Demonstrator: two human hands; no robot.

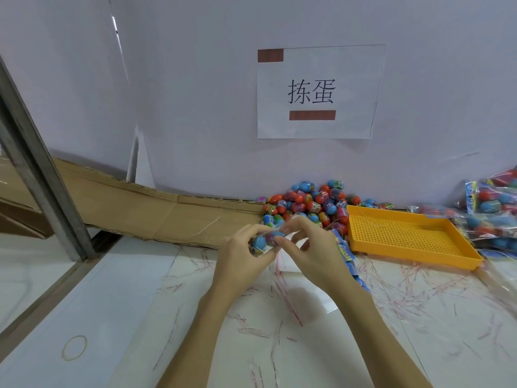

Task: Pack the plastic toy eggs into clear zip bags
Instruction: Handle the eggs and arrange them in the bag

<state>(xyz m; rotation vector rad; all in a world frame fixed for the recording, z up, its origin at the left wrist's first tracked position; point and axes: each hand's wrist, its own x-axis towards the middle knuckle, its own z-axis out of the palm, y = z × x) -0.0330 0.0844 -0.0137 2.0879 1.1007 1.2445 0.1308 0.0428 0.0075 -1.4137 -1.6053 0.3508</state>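
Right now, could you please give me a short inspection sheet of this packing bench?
Surface: white tabletop.
Job's things: loose egg pile against the wall; small clear bag with eggs between both hands; filled bags at right.
Clutter: red-edged strips, rubber band, yellow tray, cardboard.
Grippers: left hand and right hand grip the bag.
Cables: nothing seen.
Surroundings: paper sign on the wall.
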